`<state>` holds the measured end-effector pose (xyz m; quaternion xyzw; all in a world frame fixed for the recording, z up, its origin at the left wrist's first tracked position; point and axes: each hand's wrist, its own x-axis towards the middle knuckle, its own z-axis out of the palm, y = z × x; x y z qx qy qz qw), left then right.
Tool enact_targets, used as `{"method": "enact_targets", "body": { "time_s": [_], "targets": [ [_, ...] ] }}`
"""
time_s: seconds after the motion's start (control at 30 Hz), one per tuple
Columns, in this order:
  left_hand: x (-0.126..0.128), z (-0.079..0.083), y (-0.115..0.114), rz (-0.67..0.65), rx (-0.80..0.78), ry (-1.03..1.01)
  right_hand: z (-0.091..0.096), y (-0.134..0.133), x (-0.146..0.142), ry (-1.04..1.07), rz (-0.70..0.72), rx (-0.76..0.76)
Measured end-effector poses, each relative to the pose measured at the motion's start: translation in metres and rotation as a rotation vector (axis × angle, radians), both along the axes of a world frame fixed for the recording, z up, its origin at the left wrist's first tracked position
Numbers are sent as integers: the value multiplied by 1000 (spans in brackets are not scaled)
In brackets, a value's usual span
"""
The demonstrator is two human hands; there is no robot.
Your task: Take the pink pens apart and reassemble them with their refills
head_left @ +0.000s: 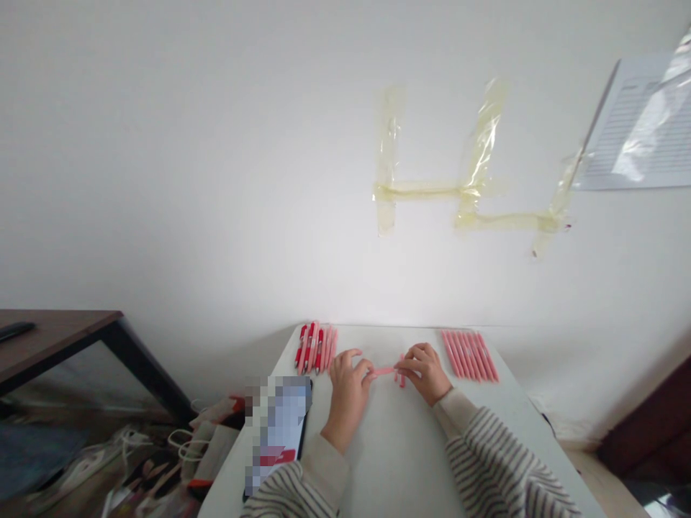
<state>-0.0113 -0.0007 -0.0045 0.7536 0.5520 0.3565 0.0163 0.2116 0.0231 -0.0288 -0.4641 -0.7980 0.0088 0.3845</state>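
Note:
Between my two hands, over the middle of the white table [399, 460], is a slim pink pen part [384, 371] lying roughly crosswise. My left hand [350, 381] pinches its left end between thumb and fingers. The fingertips of my right hand [426, 373] close on its other end. Small pink pieces [402, 381] show just below and behind the right fingertips; their exact shape is too small to make out. Left of my left hand lies a group of red and pink pens [316, 349]. To the right of my right hand, several pink pens [469, 356] lie side by side.
A phone [286, 417], partly blurred out, lies along the table's left edge. The white wall [216, 180] rises behind, with yellowed tape [426, 191] and a taped paper [637, 129]. A dark wooden desk [59, 338] and piled bags [210, 446] are at the left.

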Motion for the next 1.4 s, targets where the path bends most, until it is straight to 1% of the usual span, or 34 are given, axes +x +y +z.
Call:
{"method": "enact_targets", "body": {
  "time_s": [0.3,0.53,0.7,0.97,1.1,1.3,1.4],
  "targets": [
    [2,-3,0,8,-16,14,-5,3,1,11,-20,-34],
    [2,-3,1,-4,46,23,-2,1,-2,-18,-47,2],
    [3,-2,1,-13,18,-5,0,-1,-2,-11,-20,-12],
    [2,-3,4,27,0,-43,-1,0,-1,-8,-29,-25],
    [1,-4,4,48,9,-58,-3,0,-1,-28,-56,-17],
    [-1,-2,4,82,17,-79,-5,3,6,-48,-147,59],
    [-1,0,4,97,1,-87,-7,6,11,-30,-169,84]
  ]
}}
